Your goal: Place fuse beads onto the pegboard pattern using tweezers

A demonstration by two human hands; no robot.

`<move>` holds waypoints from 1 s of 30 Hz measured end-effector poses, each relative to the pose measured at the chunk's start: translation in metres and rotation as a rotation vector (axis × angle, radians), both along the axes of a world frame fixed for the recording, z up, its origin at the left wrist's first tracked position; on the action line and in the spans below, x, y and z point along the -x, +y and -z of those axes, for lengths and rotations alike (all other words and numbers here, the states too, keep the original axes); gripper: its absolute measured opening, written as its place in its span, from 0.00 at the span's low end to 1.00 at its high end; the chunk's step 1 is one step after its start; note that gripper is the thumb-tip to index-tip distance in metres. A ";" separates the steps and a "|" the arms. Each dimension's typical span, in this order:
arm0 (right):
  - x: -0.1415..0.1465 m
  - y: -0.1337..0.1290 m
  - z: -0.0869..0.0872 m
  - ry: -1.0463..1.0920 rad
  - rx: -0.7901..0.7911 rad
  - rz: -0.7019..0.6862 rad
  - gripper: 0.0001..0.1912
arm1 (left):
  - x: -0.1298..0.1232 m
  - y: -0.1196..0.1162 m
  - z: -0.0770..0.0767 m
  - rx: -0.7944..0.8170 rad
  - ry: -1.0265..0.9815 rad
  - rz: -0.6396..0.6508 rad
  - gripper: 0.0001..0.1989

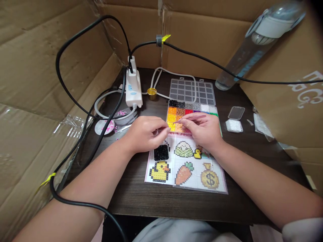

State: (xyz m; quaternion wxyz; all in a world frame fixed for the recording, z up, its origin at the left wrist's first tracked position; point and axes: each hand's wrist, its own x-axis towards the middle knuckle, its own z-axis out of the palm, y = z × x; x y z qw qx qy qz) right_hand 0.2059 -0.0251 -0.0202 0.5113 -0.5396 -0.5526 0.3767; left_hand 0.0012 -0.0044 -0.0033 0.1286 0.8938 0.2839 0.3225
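My right hand [204, 129] grips pink tweezers [196, 117], whose tip points left over the yellow compartments of a bead box [172, 117]. Close by on the left, my left hand [148, 134] has thumb and forefinger pinched near the tweezer tip; anything between them is too small to make out. Below that hand, a small clear case of black beads [161, 153] rests on a pattern sheet [199, 190]. The sheet shows a carrot, a money bag and a yellow chick. A small yellow duck [197, 154] made of beads lies on it, beside my right wrist.
Behind the box lies its open clear lid [193, 91]. A gold cup [151, 94] and a white power strip [133, 89] stand at the back. Black cables [58, 67] loop across the left. On the right are a case of white beads [234, 126] and a tilted water bottle [252, 50].
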 end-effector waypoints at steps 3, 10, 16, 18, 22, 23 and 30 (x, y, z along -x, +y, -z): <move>0.000 -0.002 -0.006 0.023 -0.016 0.009 0.03 | 0.000 0.000 0.000 -0.001 -0.008 0.006 0.08; -0.020 -0.027 -0.048 -0.043 -0.248 0.087 0.02 | 0.000 0.000 -0.001 -0.010 -0.015 0.020 0.08; -0.057 -0.082 -0.032 -0.083 -0.162 0.173 0.04 | -0.001 0.001 -0.003 -0.019 -0.009 0.014 0.09; -0.065 -0.097 -0.019 -0.142 -0.061 0.175 0.05 | -0.002 0.000 -0.004 -0.019 0.000 0.016 0.09; -0.070 -0.108 -0.001 -0.186 0.039 0.181 0.05 | -0.004 -0.001 -0.004 -0.013 0.018 0.013 0.10; -0.070 -0.108 0.001 -0.172 0.046 0.176 0.05 | -0.004 -0.001 -0.004 -0.009 0.024 0.011 0.09; -0.068 -0.102 0.006 -0.136 0.081 0.118 0.05 | -0.003 0.000 -0.004 0.005 0.048 -0.008 0.10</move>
